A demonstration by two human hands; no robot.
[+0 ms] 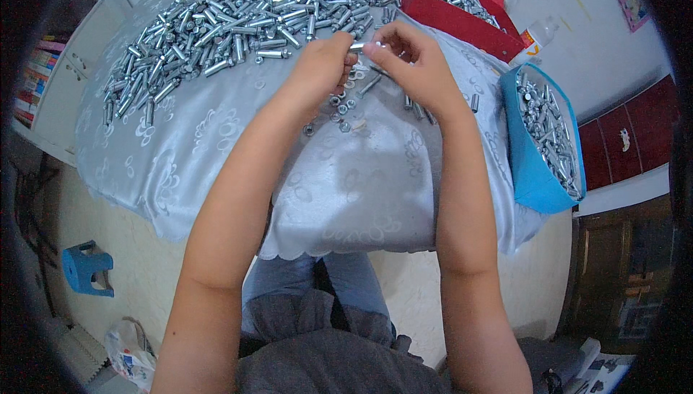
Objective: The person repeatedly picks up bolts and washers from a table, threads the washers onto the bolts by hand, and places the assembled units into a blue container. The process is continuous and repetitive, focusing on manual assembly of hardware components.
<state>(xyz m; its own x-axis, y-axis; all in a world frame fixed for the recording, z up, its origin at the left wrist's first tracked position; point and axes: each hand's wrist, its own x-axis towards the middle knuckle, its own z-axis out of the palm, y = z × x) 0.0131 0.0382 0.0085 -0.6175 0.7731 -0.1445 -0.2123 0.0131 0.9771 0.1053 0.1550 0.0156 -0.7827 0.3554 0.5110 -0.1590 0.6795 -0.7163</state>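
Small silver bolt [359, 46], horizontal, pinched above grey cloth.

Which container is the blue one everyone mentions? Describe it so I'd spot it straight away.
Start at the table draped in a shiny silver-grey cloth. At its right edge, beside the person's right forearm, sits the blue box, filled with small silvery metal parts. The red box further back holds similar parts, but only this one is bright blue.

A pale silvery-grey tablecloth [216, 148] with a swirling floral pattern carried shiny silver metal sleeves [238, 15]. Nearby sat a red box [455, 11], a bright blue box [530, 177], and a blue stool [86, 267], seemingly plastic.
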